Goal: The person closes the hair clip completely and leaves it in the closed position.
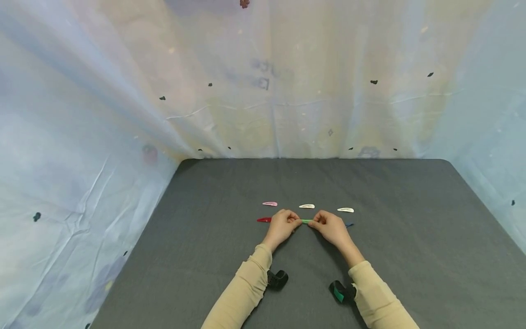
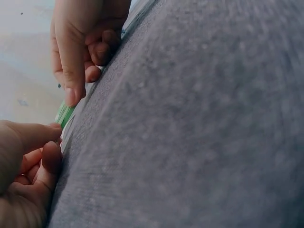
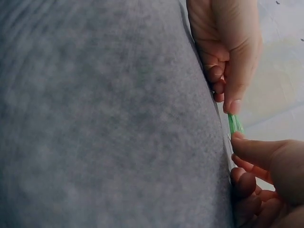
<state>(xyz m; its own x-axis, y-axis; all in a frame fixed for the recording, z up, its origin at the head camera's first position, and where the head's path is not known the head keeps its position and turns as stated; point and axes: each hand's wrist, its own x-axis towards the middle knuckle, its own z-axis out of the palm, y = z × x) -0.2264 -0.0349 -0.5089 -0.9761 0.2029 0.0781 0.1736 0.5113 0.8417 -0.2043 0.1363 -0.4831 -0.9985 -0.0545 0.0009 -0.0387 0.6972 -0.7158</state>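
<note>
a: so what is each grip doing?
b: both are pinching the green hair clip (image 1: 306, 221): left hand (image 1: 282, 227) on one end, right hand (image 1: 331, 227) on the other, just above the grey worktop (image 1: 411, 256).
a: and lying around them?
b: a red clip (image 1: 263, 220) beside the left hand, a pink clip (image 1: 270, 204) and two white clips (image 1: 306, 206) beyond.

Both hands meet near the middle of the table (image 1: 205, 256), the left hand (image 1: 282, 227) and the right hand (image 1: 331, 227) each pinching one end of a hair clip (image 1: 306, 221) between them, just above the cloth. Behind the hands three more clips lie in a row: one behind the left hand (image 1: 270, 204), one in the middle (image 1: 307, 206), one behind the right hand (image 1: 345, 210). Another clip (image 1: 264, 220) lies just left of the left hand, and one (image 1: 349, 225) pokes out right of the right hand. A draped sheet (image 1: 263, 91) stands behind and beside the table.
</note>
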